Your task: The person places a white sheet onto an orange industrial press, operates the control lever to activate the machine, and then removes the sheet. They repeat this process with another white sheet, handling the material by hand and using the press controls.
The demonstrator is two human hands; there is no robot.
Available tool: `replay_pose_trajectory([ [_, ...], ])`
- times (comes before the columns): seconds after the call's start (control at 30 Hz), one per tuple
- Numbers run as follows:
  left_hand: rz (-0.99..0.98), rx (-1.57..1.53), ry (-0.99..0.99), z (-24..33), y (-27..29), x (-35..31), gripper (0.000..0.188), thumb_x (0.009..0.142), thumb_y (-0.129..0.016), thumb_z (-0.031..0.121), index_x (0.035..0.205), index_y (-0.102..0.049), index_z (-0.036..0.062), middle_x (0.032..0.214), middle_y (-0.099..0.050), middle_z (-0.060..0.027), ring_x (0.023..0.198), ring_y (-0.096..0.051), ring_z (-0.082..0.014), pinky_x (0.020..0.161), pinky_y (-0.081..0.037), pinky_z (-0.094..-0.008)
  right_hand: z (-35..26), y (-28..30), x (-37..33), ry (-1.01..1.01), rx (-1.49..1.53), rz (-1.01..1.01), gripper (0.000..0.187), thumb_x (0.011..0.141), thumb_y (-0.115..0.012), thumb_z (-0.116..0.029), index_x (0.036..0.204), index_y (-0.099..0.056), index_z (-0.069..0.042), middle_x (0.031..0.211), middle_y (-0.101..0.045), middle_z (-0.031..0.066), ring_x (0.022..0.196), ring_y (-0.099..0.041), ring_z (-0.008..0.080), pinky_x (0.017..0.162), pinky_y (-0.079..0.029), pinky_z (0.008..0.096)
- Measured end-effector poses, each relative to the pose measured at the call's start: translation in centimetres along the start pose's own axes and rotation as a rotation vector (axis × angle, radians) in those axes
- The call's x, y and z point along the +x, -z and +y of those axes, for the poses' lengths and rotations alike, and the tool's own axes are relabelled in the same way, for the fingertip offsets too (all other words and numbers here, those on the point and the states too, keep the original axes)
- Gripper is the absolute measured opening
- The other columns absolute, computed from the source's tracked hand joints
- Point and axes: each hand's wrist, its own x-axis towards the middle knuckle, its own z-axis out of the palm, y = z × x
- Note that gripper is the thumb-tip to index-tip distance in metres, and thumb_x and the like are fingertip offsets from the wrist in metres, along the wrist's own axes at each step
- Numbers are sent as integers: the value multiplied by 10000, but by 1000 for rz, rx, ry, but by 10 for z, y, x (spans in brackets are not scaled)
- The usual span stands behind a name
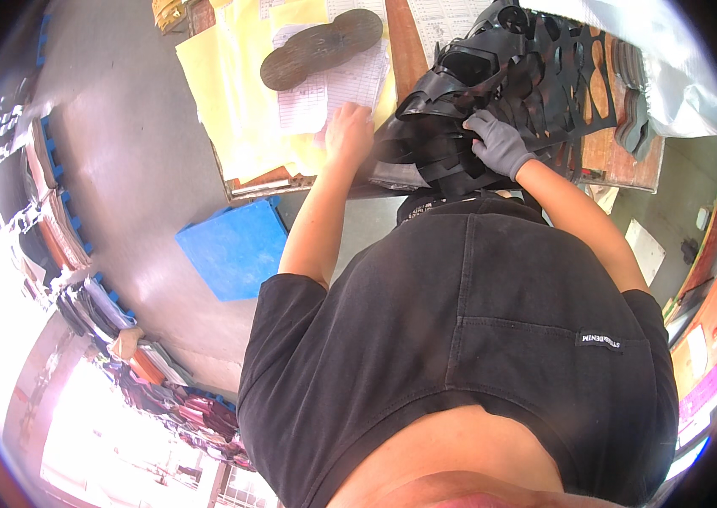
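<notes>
Over the near right part of the papers is my left hand (350, 135), bare, its fingers curled; what they hold, if anything, is hidden. My right hand (501, 146) wears a grey glove and pinches a black cut-out sheet (451, 157) at the table's near edge. That sheet is part of a tangled heap of black sheets with rounded, sole-shaped holes (536, 80). Beyond my left hand, a dark sole-shaped piece (322, 51), narrow in the middle, lies on white printed papers (312, 102) spread over yellow sheets (227, 93).
Stacked grey sole-shaped pieces (632, 110) lie at the table's right, beside clear plastic wrapping (689, 85). A blue flat box or board (235, 247) sits on the floor left of me. Piled materials (62, 229) line the far left. The wooden table's edge (269, 184) is close before me.
</notes>
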Motion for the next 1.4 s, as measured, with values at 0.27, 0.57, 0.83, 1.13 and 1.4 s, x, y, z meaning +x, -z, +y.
replay_pose_trajectory([
  [0.27,-47,27,-21,2,2,2,213,753,-570,126,955,-594,66,992,-530,-134,979,-498,-326,818,-434,-428,-2,1,0,-6,-25,3,294,730,-561,-95,1024,-542,-80,1036,-526,102,911,-551,327,756,-461,396],
  [0.57,-47,22,-38,1,0,2,185,755,-563,122,927,-587,57,975,-530,-138,954,-504,-332,811,-429,-436,-2,0,0,-19,-17,-11,293,732,-559,-91,1024,-539,-79,1036,-524,105,901,-554,333,752,-462,400],
  [0.83,-27,20,-61,-1,-1,2,187,749,-568,123,926,-586,65,958,-534,-137,943,-510,-330,807,-429,-434,0,-3,-1,-4,-27,6,298,730,-559,-93,1026,-538,-76,1032,-522,111,909,-550,331,755,-461,400],
  [1.13,3,24,-57,-1,-2,0,221,757,-559,131,964,-590,62,966,-539,-142,945,-512,-326,813,-425,-435,-4,-1,0,-26,-33,-8,307,729,-563,-95,1035,-539,-80,1040,-522,110,914,-551,331,765,-461,396],
  [1.4,160,43,21,4,21,-11,286,752,-565,136,1031,-605,89,996,-555,-110,950,-518,-307,837,-414,-406,-5,-1,0,-53,-12,-34,312,731,-562,-93,1042,-539,-82,1049,-524,107,920,-552,332,778,-460,396],
])
